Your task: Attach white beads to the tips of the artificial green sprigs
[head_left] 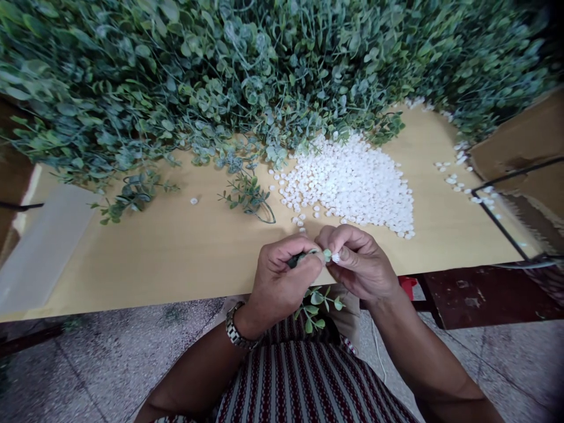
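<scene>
Tan tabletop (167,252), heaped white pieces (352,179), hands (282,279) (365,264) pinching sprig (327,255) and single piece (335,258)

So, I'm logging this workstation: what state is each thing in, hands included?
Left hand: closed on a sprig.
Right hand: pinching a white cap.
Held sprig: leaves hanging below the left hand.
Held white cap: near the sprig's end; contact unclear.
Other white caps: heaped, some scattered.
Artificial-looking foliage: densely piled.
Translucent sheet: lying flat.
Cardboard: torn-edged.
</scene>
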Motion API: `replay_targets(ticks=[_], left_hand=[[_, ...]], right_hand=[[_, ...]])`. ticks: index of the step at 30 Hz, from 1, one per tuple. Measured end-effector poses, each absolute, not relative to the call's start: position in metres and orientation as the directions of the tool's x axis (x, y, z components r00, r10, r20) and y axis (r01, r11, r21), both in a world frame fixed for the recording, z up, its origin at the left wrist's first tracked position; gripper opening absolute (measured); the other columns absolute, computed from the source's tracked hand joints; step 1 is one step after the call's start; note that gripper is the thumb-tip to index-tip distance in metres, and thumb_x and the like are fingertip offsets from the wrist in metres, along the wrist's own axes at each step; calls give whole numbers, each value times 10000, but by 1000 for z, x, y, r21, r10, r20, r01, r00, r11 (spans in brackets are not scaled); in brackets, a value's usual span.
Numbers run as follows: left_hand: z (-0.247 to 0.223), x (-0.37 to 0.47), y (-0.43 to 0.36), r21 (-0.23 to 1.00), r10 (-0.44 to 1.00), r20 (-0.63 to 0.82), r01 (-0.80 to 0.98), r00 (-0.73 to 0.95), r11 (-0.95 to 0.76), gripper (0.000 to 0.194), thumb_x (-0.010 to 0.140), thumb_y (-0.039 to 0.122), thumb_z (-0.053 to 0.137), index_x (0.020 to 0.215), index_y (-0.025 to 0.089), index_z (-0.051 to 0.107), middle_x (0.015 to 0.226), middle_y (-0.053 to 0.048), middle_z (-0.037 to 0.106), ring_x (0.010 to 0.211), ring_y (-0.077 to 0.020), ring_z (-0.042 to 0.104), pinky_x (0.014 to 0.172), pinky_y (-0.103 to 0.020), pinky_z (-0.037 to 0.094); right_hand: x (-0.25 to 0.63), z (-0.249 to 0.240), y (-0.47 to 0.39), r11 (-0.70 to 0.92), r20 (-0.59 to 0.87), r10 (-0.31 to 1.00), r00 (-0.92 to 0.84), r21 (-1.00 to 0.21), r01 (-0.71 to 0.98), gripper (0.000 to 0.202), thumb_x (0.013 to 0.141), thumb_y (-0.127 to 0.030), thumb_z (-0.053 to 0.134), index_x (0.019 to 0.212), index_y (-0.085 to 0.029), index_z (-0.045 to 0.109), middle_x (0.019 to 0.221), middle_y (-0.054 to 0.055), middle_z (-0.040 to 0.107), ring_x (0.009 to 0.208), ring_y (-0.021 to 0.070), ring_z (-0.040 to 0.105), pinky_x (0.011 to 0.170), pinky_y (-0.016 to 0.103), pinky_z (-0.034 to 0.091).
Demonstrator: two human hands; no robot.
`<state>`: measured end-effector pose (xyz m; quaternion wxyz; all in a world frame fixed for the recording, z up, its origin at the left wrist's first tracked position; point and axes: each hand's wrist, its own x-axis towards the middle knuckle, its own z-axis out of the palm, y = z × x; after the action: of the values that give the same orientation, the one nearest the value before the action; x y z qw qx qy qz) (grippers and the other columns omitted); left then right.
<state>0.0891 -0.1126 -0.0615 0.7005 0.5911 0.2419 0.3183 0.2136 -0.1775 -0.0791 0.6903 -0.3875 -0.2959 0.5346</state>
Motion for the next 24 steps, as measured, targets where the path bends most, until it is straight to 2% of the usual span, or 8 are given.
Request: replay_targets(ticks=[6, 12, 20, 24], left_hand=[[-60, 89, -113, 988, 736, 56, -142, 675, 56, 162, 707, 91, 531, 558, 152, 548, 543, 30, 454, 509, -75, 374, 481, -223, 312], [-59, 87, -108, 992, 704, 58, -122, 708, 41, 168, 719, 98, 550, 559, 149, 562, 563, 21, 483, 521, -80, 401, 491, -219, 333], [-60, 87, -107, 990, 688, 88, -140, 721, 19, 160, 720, 92, 546, 571, 145, 571, 562, 23, 486, 515, -74, 405, 493, -214, 338], [-59, 88, -107, 990, 685, 59, -128, 726, 51, 153, 722, 103, 561, 576, 146, 581, 566, 19, 484, 516, -78, 407, 485, -215, 343]], right_hand=[[212, -79, -178, 161, 24, 958, 284, -869, -469, 85, 706, -258, 738, 691, -206, 672, 634, -26, 561, 594, 82, 501, 563, 219, 388], [213, -76, -178, 109, -19, 958, 285, -898, -426, 122, 693, -270, 744, 668, -187, 658, 615, -18, 563, 567, 92, 503, 534, 229, 397], [217, -81, -183, 162, 81, 958, 277, -944, -286, 23, 783, -218, 662, 766, -203, 661, 683, -11, 585, 634, 97, 517, 597, 242, 390], [219, -82, -184, 146, 72, 962, 262, -950, -276, 34, 777, -231, 665, 764, -203, 651, 676, -10, 573, 620, 106, 502, 581, 253, 374]])
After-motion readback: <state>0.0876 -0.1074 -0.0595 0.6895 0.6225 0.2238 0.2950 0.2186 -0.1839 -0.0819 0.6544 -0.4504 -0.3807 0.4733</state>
